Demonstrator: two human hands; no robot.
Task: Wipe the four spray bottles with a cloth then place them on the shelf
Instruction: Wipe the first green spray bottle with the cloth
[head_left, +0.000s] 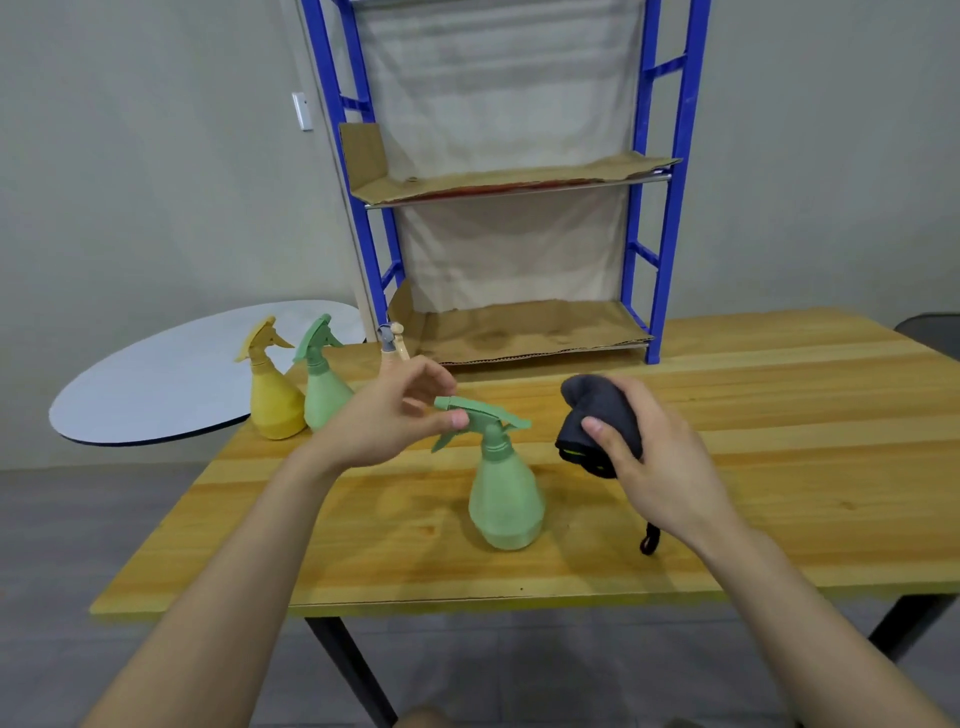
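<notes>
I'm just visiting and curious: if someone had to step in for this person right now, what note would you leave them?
Left hand pinches the spray head of the near green bottle, which stands upright in the middle of the table.
Right hand holds the bunched dark cloth just right of that bottle, not touching it.
Yellow bottle, far green bottle and a peach bottle, partly hidden behind the left hand, stand at the table's far left.
Shelf holds no bottles.
Done: nothing shelved; whether any bottle has been wiped cannot be told.
Left: wipe, then shelve all four.
</notes>
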